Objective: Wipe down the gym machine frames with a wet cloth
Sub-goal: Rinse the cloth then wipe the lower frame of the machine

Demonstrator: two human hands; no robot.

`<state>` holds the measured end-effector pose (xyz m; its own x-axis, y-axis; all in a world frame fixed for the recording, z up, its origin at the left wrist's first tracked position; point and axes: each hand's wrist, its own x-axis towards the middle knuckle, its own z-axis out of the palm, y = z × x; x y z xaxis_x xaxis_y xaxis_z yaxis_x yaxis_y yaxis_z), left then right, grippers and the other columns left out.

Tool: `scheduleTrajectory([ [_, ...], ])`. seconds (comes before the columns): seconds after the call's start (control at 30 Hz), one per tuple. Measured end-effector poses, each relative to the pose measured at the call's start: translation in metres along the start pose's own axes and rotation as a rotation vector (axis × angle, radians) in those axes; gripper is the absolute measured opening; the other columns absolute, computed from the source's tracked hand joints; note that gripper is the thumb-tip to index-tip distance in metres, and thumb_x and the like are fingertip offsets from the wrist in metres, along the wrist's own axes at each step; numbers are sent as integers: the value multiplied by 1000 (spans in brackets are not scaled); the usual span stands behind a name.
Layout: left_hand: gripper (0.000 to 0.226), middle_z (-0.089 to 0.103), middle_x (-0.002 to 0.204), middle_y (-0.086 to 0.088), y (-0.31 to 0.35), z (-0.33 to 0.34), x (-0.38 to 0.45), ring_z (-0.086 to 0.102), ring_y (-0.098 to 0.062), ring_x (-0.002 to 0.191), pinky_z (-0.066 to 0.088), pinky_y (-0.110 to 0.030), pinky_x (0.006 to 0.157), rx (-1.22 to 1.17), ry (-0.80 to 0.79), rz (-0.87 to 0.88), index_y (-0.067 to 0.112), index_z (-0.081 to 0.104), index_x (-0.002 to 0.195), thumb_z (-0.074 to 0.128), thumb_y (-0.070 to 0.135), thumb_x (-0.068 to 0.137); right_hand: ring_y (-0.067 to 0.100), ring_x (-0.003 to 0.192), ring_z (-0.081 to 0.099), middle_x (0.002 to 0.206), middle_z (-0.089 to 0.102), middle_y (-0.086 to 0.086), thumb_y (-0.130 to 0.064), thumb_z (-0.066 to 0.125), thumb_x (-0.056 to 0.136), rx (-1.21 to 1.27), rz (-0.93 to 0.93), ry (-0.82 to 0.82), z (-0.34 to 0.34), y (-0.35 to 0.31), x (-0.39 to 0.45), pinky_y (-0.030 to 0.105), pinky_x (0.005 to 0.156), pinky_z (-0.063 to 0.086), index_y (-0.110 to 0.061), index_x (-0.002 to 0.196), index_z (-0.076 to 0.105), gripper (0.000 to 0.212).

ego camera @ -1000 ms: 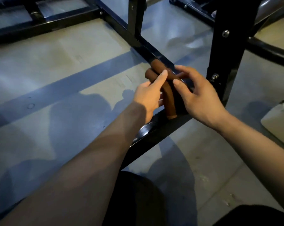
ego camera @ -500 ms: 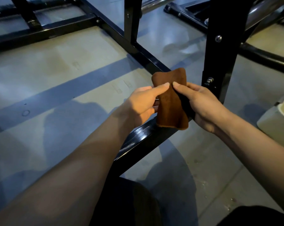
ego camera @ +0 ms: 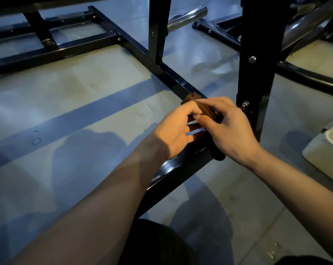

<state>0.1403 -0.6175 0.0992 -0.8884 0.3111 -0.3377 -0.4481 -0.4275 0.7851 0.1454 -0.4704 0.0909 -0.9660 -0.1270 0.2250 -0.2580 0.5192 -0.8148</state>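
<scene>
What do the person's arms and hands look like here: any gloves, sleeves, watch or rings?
Both forearms are bare up to the frame's edge, with no sleeves in view. The left hand and right hand wear no gloves. No watch, wristband or ring shows. Nails look short and unpainted.

A pale, glossy floor fills most of the view, crossed by a darker grey stripe running diagonally — a small ring mark sits on it. At the right edge stands a whitish container, partly cut off. A chrome bar lies farther back — its end faces right.
</scene>
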Motion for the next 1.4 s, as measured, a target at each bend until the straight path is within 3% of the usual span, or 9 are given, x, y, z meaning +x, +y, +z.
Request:
scheduleTrajectory([
  [0.17,11,74,102,-12,2,-7,-3,73,-22,93,62,-39,87,0,-35,24,9,65,108,59,11,99,6,119,61,120,68,-14,-28,65,102,46,-46,-60,-8,-2,3,27,103,51,-29,135,66,33],
  [0.33,42,74,112,-14,-1,-7,-3,74,-24,98,63,-41,82,-9,28,32,10,57,137,68,14,97,10,127,31,130,34,-9,-45,55,103,-244,-73,-33,-8,4,2,27,109,32,-39,132,62,30],
  [0.5,26,73,94,-11,-4,-6,2,71,-20,87,61,-40,86,56,107,51,10,61,120,63,10,94,-9,125,48,149,36,-11,-49,56,99,-64,19,-292,-9,5,-3,11,98,46,-30,164,4,85],
  [0.6,20,71,96,-14,-7,-12,2,71,-22,87,60,-32,73,86,143,71,8,62,113,61,9,93,-3,106,66,128,64,-11,-58,60,93,-33,151,-407,-13,4,-4,10,84,52,-33,163,-16,106],
  [0.77,21,67,99,-21,-7,-17,-1,69,-23,84,53,-28,55,17,189,57,5,63,111,59,6,90,5,98,70,123,60,-15,-56,74,85,-148,43,-337,-16,-1,-9,21,85,59,-35,154,16,93],
  [1.0,20,71,109,-19,-1,-18,-9,75,-32,97,63,-45,83,-144,192,18,5,63,115,63,9,96,7,106,59,113,62,-8,-47,69,94,-230,-88,-133,-10,8,-4,35,92,54,-26,108,68,25],
  [1.2,19,71,105,-18,0,-24,-9,74,-34,98,62,-49,84,-14,285,22,9,63,114,67,15,96,8,110,59,124,58,-6,-42,56,103,-238,-82,-163,0,8,-7,32,93,52,-19,108,62,24],
  [1.3,5,72,86,-14,2,-23,-10,73,-29,89,62,-50,86,6,288,48,8,65,95,61,11,96,11,77,61,92,60,-6,-55,39,106,-296,-8,-235,7,0,-9,37,67,49,-27,118,43,31],
  [1.4,20,72,75,-11,7,-25,-12,72,-26,80,61,-48,85,-17,260,60,9,66,81,54,12,97,8,72,61,87,61,-9,-67,30,102,-418,-59,-255,9,-6,-6,32,61,45,-31,148,28,58],
])
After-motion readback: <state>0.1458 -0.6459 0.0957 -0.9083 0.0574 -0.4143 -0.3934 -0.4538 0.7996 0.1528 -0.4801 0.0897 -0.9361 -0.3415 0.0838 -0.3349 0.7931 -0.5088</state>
